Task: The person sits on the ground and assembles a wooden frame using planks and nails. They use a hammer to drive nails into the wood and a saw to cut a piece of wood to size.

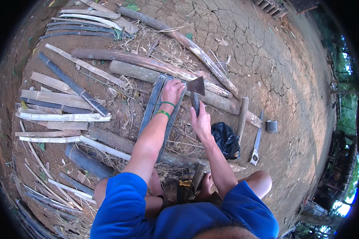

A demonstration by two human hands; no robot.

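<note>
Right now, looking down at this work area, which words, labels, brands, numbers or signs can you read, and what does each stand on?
None can be read. The broad-bladed tool, split bamboo, saw and black bag show no legible text; any marks there would be too small to read.

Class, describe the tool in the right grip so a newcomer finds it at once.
Follow the long brown log rightward past the dark strips below it in view. Just right of those strips, the right grip holds the tool by its dark handle. Its broad, flaring blade sets it apart from the long, narrow saw on the ground.
</note>
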